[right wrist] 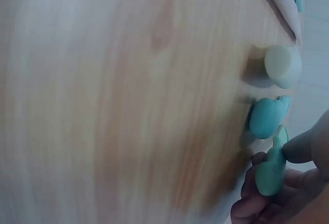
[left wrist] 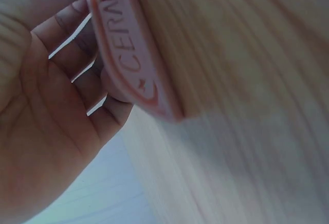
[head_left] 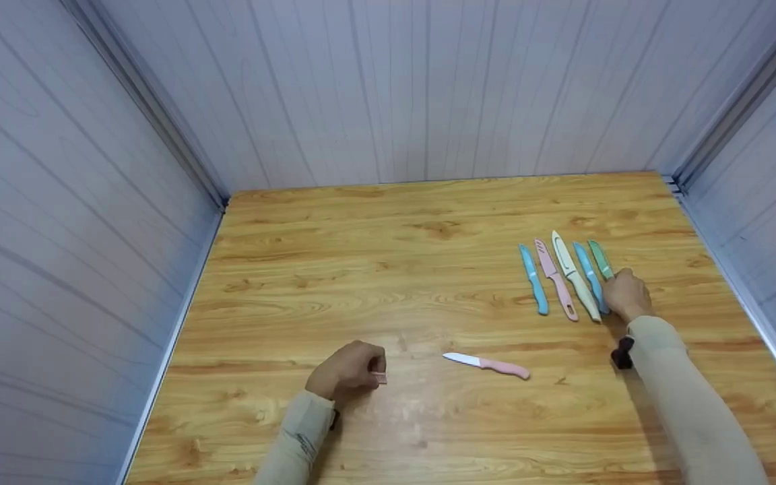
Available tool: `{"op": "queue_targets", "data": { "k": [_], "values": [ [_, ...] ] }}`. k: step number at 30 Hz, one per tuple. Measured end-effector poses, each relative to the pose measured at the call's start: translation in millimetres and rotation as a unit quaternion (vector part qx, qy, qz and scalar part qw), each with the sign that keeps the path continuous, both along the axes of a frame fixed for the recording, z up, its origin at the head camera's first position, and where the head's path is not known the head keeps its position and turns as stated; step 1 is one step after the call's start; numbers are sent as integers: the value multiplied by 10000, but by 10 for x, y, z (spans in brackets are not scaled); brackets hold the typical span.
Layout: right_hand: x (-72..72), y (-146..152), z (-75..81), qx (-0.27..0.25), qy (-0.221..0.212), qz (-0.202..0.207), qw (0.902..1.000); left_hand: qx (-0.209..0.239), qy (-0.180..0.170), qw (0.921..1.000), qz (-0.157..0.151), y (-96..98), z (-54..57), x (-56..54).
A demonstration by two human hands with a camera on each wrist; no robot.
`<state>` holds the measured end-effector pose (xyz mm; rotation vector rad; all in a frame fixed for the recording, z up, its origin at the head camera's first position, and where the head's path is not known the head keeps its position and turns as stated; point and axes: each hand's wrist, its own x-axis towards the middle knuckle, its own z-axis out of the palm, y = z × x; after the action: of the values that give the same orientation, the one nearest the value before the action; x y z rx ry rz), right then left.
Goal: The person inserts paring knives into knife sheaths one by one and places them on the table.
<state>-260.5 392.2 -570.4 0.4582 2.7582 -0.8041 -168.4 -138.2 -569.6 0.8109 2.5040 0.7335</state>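
Note:
In the left wrist view, my left hand (left wrist: 56, 95) pinches a pink blade cover (left wrist: 134, 54) with raised lettering between thumb and fingers, just above the wooden table. A pink-handled knife (head_left: 504, 368) with a bare white blade lies to the right of that hand in the head view. At the right end of a row of knives, my right hand (head_left: 628, 296) grips the handle of a green knife (head_left: 601, 259); its cover points away from me. The right wrist view shows thumb and fingers around the green handle (right wrist: 270, 176). Beside it lies a blue knife (head_left: 586, 265).
Left of that blue knife are a cream knife (head_left: 575, 276), a pink knife (head_left: 555, 276) and another blue knife (head_left: 534, 279), all covered and roughly parallel. Pale panelled walls (head_left: 401, 94) enclose the wooden table (head_left: 334, 269) at the back and both sides.

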Motion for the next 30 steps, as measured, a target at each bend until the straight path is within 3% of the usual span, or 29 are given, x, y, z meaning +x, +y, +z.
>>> {"op": "queue_targets", "data": {
  "k": [16,24,30],
  "values": [
    [54,-1,73,205,39,280,9994,483,145,9987,22,-39,127,-64],
    [41,-186,165,456,615,388,9963,585,555,9967,64,-59,184,-109],
    [69,-449,252,378,1151,735,9899,551,362,9973,331,-30,215,-122]
  ]
}}
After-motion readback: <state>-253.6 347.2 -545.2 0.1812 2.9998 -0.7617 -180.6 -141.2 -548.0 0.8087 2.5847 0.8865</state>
